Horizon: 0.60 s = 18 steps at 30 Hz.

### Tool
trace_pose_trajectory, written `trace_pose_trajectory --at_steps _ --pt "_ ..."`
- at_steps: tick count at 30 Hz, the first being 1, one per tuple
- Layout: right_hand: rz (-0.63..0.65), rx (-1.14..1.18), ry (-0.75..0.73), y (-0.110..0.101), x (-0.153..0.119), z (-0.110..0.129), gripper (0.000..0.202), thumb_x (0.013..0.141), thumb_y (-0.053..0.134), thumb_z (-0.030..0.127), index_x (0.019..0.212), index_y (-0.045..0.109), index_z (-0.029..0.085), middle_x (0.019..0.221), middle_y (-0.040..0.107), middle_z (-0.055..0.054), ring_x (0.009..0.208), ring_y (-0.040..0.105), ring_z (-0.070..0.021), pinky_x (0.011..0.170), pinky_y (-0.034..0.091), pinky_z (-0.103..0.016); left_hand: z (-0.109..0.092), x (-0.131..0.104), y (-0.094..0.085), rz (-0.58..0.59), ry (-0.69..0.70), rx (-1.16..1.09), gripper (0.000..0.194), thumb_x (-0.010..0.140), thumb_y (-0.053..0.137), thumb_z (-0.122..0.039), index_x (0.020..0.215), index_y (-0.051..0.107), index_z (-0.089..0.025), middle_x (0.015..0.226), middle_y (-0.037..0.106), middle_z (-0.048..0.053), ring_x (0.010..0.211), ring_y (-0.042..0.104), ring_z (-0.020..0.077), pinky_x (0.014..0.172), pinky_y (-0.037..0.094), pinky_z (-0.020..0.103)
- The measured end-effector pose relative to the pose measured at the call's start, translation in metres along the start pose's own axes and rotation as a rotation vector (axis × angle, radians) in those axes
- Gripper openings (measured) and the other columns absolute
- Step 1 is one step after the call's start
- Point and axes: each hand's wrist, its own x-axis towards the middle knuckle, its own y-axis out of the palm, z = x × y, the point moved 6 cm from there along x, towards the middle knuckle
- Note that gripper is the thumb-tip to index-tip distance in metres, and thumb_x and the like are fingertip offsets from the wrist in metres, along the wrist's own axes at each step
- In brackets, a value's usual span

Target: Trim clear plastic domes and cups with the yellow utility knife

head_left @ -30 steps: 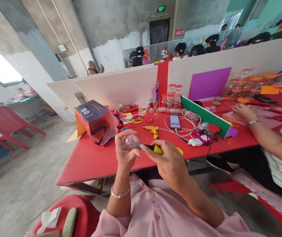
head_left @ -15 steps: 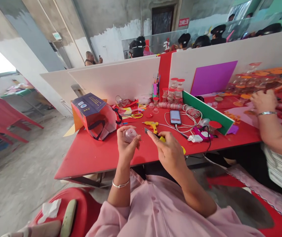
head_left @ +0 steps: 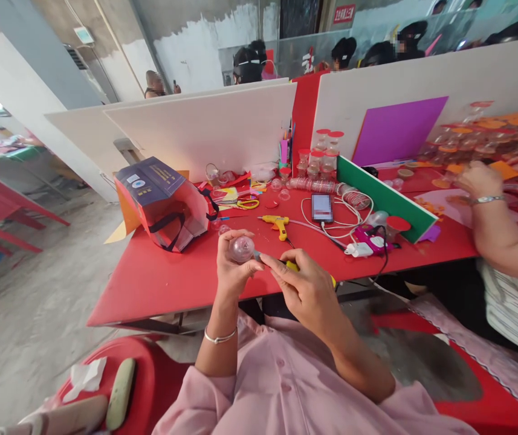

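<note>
Two hands busy, center of frame. Left hand (head_left: pixel 233 275) grasps the clear plastic piece (head_left: pixel 242 248), fingers curled around it, thumb along the lower edge. Right hand (head_left: pixel 308 287) grips the yellow-and-black knife (head_left: pixel 292 266), index finger laid along it toward the blade (head_left: pixel 257 256). Tip is at the right edge of the piece; can't tell if it's touching or just beside.

Step in hand, my read: cutting or trimming that piece, held above the counter (head_left: pixel 163 287). Next move calls for a firm left grip, short controlled strokes, left thumb clear of the edge. Smooth round plastic could slip.

Yellow glue gun (head_left: pixel 278 225) lies just beyond the hands; phone (head_left: pixel 321 207) to its right; bag (head_left: pixel 152 181) left of center.

Vs half a second ago: blade was apart from the piece, now it's up at the edge. View is tipped lower, red wall sign (head_left: pixel 344 14) sits nearer the top. Co-worker's hand (head_left: pixel 480 183), far right, now has an orange piece (head_left: pixel 504 170) beside it.
</note>
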Motion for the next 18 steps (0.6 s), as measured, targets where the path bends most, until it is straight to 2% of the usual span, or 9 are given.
trace_pose_trajectory --at_steps 5,8,13,18 --pt "0.003 -0.003 -0.049 0.003 0.002 0.006 0.047 0.1 0.05 0.013 0.142 0.06 0.034 0.112 0.065 -0.006 0.101 0.063 -0.0177 0.081 0.051 -0.03 -0.001 -0.003 -0.005 -0.005 -0.011 0.047 0.077 0.055 0.097 -0.04 0.119 0.056 -0.026 0.12 0.06 0.006 0.063 0.06 0.0065 0.043 0.049 0.015" --pt "0.01 -0.02 -0.056 0.006 0.002 0.008 0.048 0.101 0.05 0.014 0.143 0.059 0.034 0.11 0.067 -0.006 0.1 0.063 -0.0179 0.081 0.05 -0.031 -0.004 -0.005 -0.004 -0.002 0.003 0.061 0.073 0.058 0.095 -0.043 0.119 0.057 -0.026 0.121 0.06 0.006 0.063 0.06 0.0069 0.045 0.052 0.016" --pt "0.02 -0.054 -0.041 0.005 0.0 0.011 0.046 0.101 0.049 0.015 0.143 0.059 0.034 0.106 0.066 -0.006 0.097 0.063 -0.0178 0.082 0.05 -0.031 -0.008 -0.008 0.001 0.002 0.046 0.088 0.066 0.064 0.092 -0.045 0.117 0.058 -0.025 0.122 0.06 0.007 0.06 0.058 0.0054 0.042 0.048 0.016" --pt "0.023 -0.081 -0.034 0.0 -0.002 0.014 0.046 0.102 0.048 0.015 0.143 0.059 0.033 0.105 0.066 -0.007 0.096 0.062 -0.018 0.08 0.049 -0.031 -0.009 -0.007 0.002 -0.025 0.073 0.115 0.071 0.061 0.091 -0.052 0.117 0.057 -0.025 0.12 0.061 0.007 0.061 0.058 0.0048 0.044 0.049 0.015"
